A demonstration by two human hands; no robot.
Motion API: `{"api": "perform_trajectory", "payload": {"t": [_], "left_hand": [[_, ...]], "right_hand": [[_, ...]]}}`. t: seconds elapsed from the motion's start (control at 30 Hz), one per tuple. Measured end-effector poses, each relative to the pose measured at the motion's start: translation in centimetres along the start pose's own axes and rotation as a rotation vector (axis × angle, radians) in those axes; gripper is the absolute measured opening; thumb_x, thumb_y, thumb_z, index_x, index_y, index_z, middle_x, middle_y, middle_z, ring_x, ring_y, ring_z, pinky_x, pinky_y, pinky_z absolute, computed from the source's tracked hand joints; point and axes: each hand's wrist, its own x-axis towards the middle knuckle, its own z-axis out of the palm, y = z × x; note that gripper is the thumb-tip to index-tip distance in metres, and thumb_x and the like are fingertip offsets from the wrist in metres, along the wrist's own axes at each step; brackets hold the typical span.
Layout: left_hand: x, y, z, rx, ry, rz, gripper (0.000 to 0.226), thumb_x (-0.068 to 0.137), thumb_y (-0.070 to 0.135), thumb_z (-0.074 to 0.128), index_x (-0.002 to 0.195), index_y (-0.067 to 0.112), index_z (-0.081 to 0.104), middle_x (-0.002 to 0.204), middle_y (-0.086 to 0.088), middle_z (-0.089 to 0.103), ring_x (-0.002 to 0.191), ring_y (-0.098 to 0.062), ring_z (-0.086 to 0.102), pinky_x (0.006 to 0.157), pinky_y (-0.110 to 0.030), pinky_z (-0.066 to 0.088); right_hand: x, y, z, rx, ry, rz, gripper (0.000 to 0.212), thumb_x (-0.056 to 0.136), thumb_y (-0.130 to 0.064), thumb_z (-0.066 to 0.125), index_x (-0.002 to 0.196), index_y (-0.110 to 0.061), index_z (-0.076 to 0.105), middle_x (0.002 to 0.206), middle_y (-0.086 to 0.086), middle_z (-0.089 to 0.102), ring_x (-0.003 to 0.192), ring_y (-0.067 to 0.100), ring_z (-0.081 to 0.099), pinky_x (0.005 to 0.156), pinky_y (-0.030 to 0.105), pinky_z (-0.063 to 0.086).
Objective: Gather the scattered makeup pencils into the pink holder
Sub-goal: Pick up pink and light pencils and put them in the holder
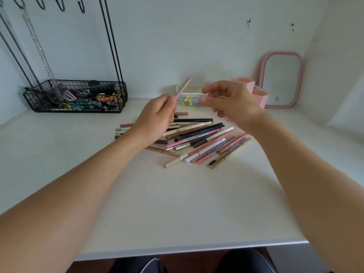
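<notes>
1. Head view: the left hand (155,117) is raised above the white table (177,203), its fingers curled round the lower end of a pale pink pencil (183,88) that tilts up and to the right.
2. The right hand (228,103) hovers just right of that pencil, fingers loosely spread and bent, thumb and forefinger apart; it holds nothing that can be seen, and motion blur softens its outline.
3. Below both hands, a heap of makeup pencils (199,142) lies scattered on the table in pink, black, brown, cream and gold, most pointing up to the right, some crossing one another.
4. The pink holder (254,91) stands at the far right of the table, partly hidden behind the right hand; its compartments look open at the top.
5. A pink-framed mirror (280,79) leans against the wall just right of the holder.
6. A clear box (189,97) with yellow contents sits behind the hands, near the wall.
7. At far left, a black wire basket (74,95) holds clips and small items.
</notes>
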Motion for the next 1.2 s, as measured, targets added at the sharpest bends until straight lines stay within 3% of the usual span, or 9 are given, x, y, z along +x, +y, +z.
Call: {"api": "perform_trajectory", "payload": {"t": [0.1, 0.17, 0.3, 0.4, 0.6, 0.77, 0.9, 1.07, 1.2], "left_hand": [[-0.1, 0.3, 0.1, -0.072, 0.056, -0.015, 0.038, 0.108, 0.038, 0.039, 0.076, 0.017, 0.042, 0.053, 0.013, 0.035, 0.045, -0.007, 0.028, 0.042, -0.02, 0.026], [-0.3, 0.3, 0.1, -0.088, 0.049, -0.03, 0.042, 0.107, 0.041, 0.041, 0.072, 0.017, 0.04, 0.053, 0.01, 0.033, 0.043, -0.008, 0.026, 0.04, -0.018, 0.025], [-0.5, 0.2, 0.2, -0.107, 0.058, -0.054, 0.042, 0.106, 0.035, 0.046, 0.069, 0.017, 0.041, 0.053, 0.006, 0.031, 0.039, -0.007, 0.026, 0.038, -0.018, 0.023], [-0.6, -0.1, 0.3, -0.108, 0.035, -0.039, 0.044, 0.106, 0.035, 0.047, 0.066, 0.018, 0.04, 0.051, 0.006, 0.03, 0.039, -0.01, 0.025, 0.039, -0.019, 0.022], [-1.1, 0.1, 0.0, -0.086, 0.035, -0.054, 0.042, 0.105, 0.037, 0.048, 0.069, 0.017, 0.038, 0.055, 0.001, 0.028, 0.041, -0.012, 0.024, 0.039, -0.021, 0.022], [-1.9, 0.0, -0.3, -0.08, 0.021, -0.092, 0.042, 0.106, 0.037, 0.047, 0.07, 0.017, 0.037, 0.057, 0.0, 0.028, 0.041, -0.01, 0.024, 0.038, -0.017, 0.022], [-2.3, 0.2, -0.2, -0.156, 0.023, -0.161, 0.041, 0.106, 0.037, 0.046, 0.071, 0.019, 0.037, 0.059, 0.001, 0.025, 0.04, -0.007, 0.023, 0.036, -0.018, 0.021], [-2.4, 0.1, -0.5, -0.217, 0.066, -0.235, 0.04, 0.105, 0.04, 0.047, 0.07, 0.021, 0.038, 0.056, 0.005, 0.027, 0.042, -0.009, 0.022, 0.039, -0.021, 0.015], [-2.2, 0.2, -0.3, -0.24, 0.075, -0.243, 0.036, 0.105, 0.04, 0.048, 0.076, 0.019, 0.046, 0.057, 0.003, 0.028, 0.042, -0.009, 0.021, 0.037, -0.02, 0.015]], "right_hand": [[-0.7, -1.0, -2.0, -0.276, -0.3, -0.06, 0.021, 0.077, -0.024, 0.083, 0.095, -0.015, 0.077, 0.079, -0.011, 0.07, 0.07, 0.0, 0.06, 0.071, 0.019, 0.048], [-1.7, -1.7, -1.1, -0.36, -0.54, -0.059, 0.018, 0.078, -0.023, 0.082, 0.094, -0.016, 0.078, 0.073, -0.014, 0.069, 0.064, -0.004, 0.058, 0.065, 0.012, 0.043], [-2.5, -1.7, 2.3, -0.512, -0.729, -0.114, 0.021, 0.074, -0.031, 0.087, 0.091, -0.022, 0.079, 0.072, 0.007, 0.066, 0.058, 0.004, 0.051, 0.058, 0.019, 0.038], [-2.7, -1.7, 2.7, -0.504, -0.741, -0.131, 0.022, 0.071, -0.034, 0.088, 0.09, -0.025, 0.079, 0.076, 0.014, 0.066, 0.06, 0.013, 0.051, 0.06, 0.027, 0.038], [-3.0, -1.0, 4.4, -0.465, -0.726, -0.183, 0.021, 0.069, -0.036, 0.089, 0.082, -0.024, 0.078, 0.076, 0.021, 0.062, 0.058, 0.014, 0.048, 0.057, 0.029, 0.039], [-3.0, -0.7, 4.5, -0.478, -0.721, -0.166, 0.014, 0.075, -0.032, 0.086, 0.081, -0.021, 0.078, 0.075, 0.01, 0.07, 0.057, 0.007, 0.055, 0.056, 0.015, 0.043], [-2.9, -0.4, 4.2, -0.488, -0.725, -0.213, 0.009, 0.081, -0.028, 0.081, 0.084, -0.021, 0.077, 0.08, 0.008, 0.07, 0.063, 0.008, 0.054, 0.06, 0.021, 0.045], [-1.9, -0.4, 3.0, -0.335, -0.583, -0.298, 0.01, 0.09, -0.016, 0.073, 0.094, -0.007, 0.073, 0.078, -0.005, 0.066, 0.064, 0.008, 0.05, 0.063, 0.02, 0.04], [-1.4, 0.3, 3.2, -0.176, -0.414, -0.321, 0.012, 0.092, -0.015, 0.07, 0.095, -0.004, 0.07, 0.078, -0.001, 0.062, 0.066, 0.007, 0.05, 0.064, 0.02, 0.041]]}}
